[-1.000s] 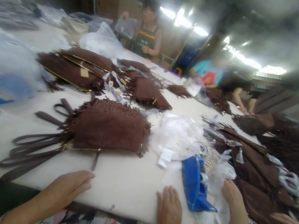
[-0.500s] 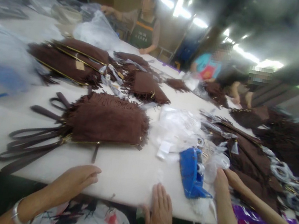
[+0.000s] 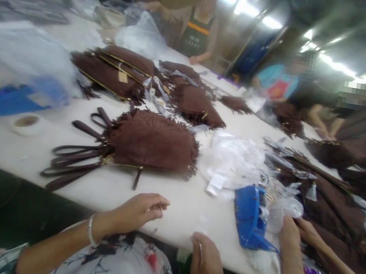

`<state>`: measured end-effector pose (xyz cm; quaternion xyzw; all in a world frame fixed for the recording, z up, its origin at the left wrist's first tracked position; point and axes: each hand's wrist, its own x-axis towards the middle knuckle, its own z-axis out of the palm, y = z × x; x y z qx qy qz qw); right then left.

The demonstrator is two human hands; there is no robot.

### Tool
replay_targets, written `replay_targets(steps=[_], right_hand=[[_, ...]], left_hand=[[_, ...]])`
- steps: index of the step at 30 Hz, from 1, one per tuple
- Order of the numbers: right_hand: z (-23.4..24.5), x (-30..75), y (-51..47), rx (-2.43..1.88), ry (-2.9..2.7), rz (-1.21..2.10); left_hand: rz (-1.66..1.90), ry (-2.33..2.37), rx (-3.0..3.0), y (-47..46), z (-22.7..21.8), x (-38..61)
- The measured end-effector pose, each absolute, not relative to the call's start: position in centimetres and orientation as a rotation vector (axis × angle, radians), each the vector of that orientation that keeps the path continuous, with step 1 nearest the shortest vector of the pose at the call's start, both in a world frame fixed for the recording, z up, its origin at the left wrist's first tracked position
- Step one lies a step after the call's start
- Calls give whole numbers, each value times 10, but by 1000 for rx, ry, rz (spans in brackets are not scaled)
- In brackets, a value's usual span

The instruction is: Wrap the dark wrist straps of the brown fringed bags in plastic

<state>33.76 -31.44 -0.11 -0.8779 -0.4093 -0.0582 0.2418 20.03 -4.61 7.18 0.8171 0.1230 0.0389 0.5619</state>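
My left hand (image 3: 142, 212), with a bracelet at the wrist, hovers over the table's front edge, its fingers curled towards the thumb. A tiny pale spot shows at its fingertips, too small to name. My right hand (image 3: 206, 267) is closed at the front edge, with a thin light sliver between thumb and finger that I cannot make out. Beyond my left hand lies a stack of brown fringed pouches (image 3: 157, 144), their wrist straps (image 3: 76, 156) fanned out to the left. Right of my right hand sits a blue tape dispenser (image 3: 248, 218).
White plastic bags (image 3: 236, 155) lie mid-table. A co-worker's hands (image 3: 293, 230) work beside the dispenser. Further back are brown bags (image 3: 198, 104). A tape roll (image 3: 27, 122) and a blue piece (image 3: 7, 98) lie at left. Other people stand across the white table (image 3: 177, 213).
The view has shifted left. Both my hands lay flatter with straighter fingers before; now their fingers are curled. My left hand has come closer to my right.
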Motion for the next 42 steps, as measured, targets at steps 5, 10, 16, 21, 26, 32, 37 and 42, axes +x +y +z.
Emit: replay_targets(steps=[5,10,16,21,26,32,37,42], right_hand=[[-18,366,-337,-2438,-1385,-191],[-40,360,-355,-2385,-1542,-190],[-2,339,-323,-2240,-925,163],[48,322,-262,-1892,-553,826],[49,313,-217,-1677,-467,995],[32,301,-181,-1768,-528,964],[26,281,-142,-1830,-732,931],[21,259,-108,-1868,-945,920]], left_hand=[[29,356,1871,-48,59,201],[-19,383,1864,-50,40,203],[73,289,1886,-57,51,211],[55,162,1796,-62,57,213],[-63,490,1510,-52,37,196],[29,662,1630,-31,41,161],[54,753,1582,-22,41,124],[79,832,1330,-16,28,89]])
